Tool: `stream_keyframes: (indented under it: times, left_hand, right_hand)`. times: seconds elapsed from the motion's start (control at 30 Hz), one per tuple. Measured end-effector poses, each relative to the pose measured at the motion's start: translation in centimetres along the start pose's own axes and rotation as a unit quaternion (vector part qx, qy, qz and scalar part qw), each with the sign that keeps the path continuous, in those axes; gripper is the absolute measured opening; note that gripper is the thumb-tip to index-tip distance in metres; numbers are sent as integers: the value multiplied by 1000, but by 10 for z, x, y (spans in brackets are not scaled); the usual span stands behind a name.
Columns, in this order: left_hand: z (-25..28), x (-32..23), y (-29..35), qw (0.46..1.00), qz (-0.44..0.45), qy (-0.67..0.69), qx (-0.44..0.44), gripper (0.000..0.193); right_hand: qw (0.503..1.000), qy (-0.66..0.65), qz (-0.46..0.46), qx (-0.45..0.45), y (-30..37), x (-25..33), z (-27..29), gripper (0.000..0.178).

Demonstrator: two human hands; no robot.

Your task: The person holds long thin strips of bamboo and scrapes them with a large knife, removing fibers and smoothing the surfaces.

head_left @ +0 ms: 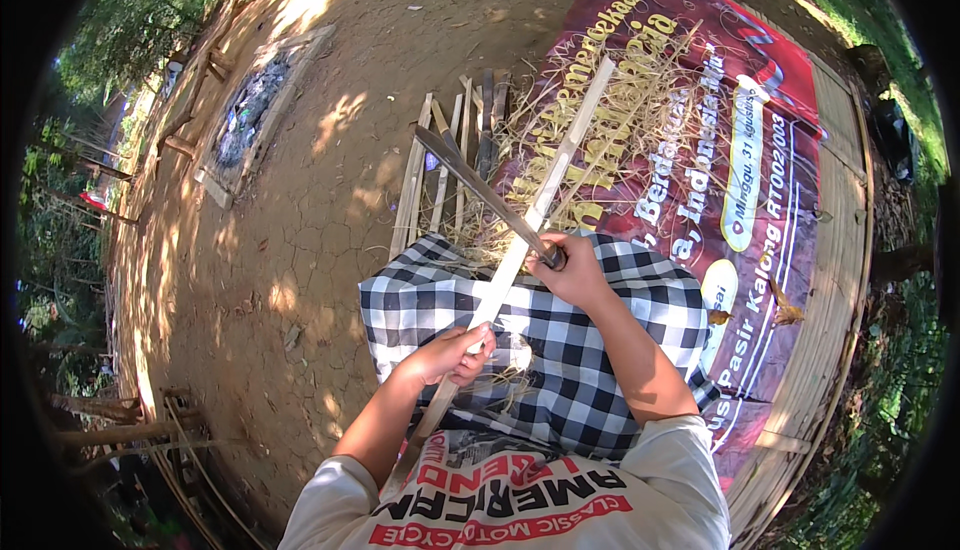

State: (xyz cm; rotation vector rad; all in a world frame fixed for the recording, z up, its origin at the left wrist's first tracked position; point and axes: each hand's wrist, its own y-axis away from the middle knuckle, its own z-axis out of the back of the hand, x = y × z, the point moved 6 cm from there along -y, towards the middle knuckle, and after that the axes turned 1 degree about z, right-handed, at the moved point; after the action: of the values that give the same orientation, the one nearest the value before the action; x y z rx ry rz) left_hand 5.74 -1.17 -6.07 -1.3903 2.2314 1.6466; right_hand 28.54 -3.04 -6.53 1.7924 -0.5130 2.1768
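My left hand is closed around the lower part of a long pale bamboo strip, which slants from beside my body up to the far right. In my right hand is the dark handle of a machete, its long blade pointing to the far left. The blade crosses the strip just beyond my right hand; whether its edge bites into it I cannot tell. Under both hands a black-and-white checked cloth covers my lap, with a few shavings on it.
A dark red printed banner lies on a bamboo platform to the right, strewn with curly shavings. Several cut strips lie beyond my lap. On the dirt ground at far left is a framed ash pit.
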Motion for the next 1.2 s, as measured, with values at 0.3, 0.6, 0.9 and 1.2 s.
stream_keyframes:
  times: [0.3, 0.6, 0.9, 1.2]
  left_hand:
    - [-2, 13, -11, 997, -31, -77, 5, 31]
    - [12, 56, 20, 999, 22, 33, -18, 35]
    - [28, 14, 47, 909, -193, -233, -288, 43]
    - [61, 44, 75, 932, -74, -172, -310, 50]
  right_hand:
    - [989, -91, -97, -68, 0, -11, 2, 19]
    - [980, -137, -82, -120, -2, -21, 11, 14]
    - [990, -14, 4, -141, 0, 8, 20, 18]
    - [948, 286, 64, 128, 13, 44, -66, 32]
